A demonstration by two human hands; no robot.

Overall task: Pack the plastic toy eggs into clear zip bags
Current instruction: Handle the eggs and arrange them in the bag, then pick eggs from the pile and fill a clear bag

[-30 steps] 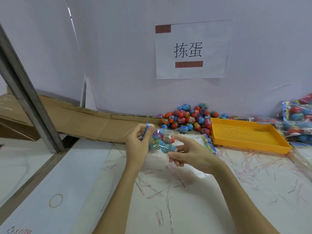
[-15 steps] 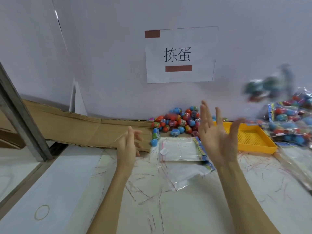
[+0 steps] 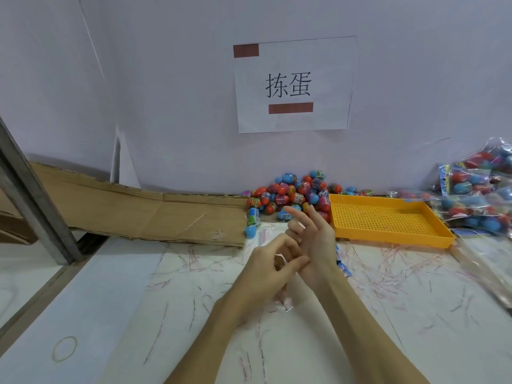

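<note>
At centre frame, against the wall, toy eggs [image 3: 293, 196] are lying heaped, glossy red and blue with printed bands. Below them both hands are meeting, left hand [image 3: 273, 266] loosely curled, right hand [image 3: 313, 239] fingers straight, neither gripping anything. Filled zip bags [image 3: 476, 200] are piling at right edge.

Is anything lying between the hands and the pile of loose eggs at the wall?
Nothing visible blocks the way. The right hand and left hand are just in front of the loose eggs; the yellow tray sits off to the right.

Packing workshop bench: wall sign [image 3: 295, 84], heaped toy eggs [image 3: 291, 195], filled bags [image 3: 476, 200].
</note>
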